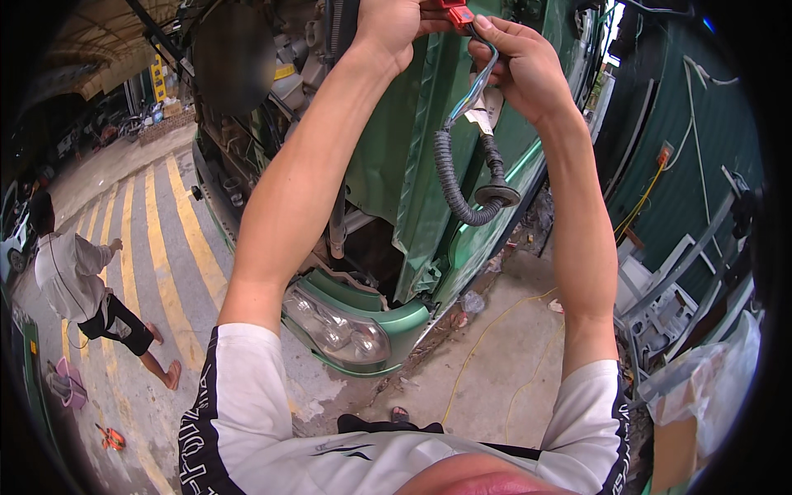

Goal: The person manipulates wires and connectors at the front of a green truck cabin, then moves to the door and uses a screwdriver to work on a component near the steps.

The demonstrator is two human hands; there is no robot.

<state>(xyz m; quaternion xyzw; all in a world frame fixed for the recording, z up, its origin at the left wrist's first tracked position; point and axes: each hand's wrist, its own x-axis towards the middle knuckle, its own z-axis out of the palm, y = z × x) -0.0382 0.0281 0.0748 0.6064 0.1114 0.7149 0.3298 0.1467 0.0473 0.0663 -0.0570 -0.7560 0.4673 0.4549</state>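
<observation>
Both my arms reach up to a red wiring connector [460, 16] at the top edge of the view. My left hand [386, 35] is closed at the connector's left side, its fingertips partly cut off by the frame. From the right, my right hand [524, 70] pinches the connector where thin wires [487, 78] leave it. The wires run down past a white tag [480, 120] into a black corrugated conduit [446, 169]. The conduit loops below my hands and ends near a round rubber grommet [497, 194]. Behind hangs the green vehicle body panel [421, 148].
Below my forearms lies the vehicle's headlight [338, 326] in its green surround. A person [82, 276] walks at the left over yellow-striped ground. Metal frames and plastic sheeting [709, 379] crowd the right. A pink bucket [73, 384] stands at lower left.
</observation>
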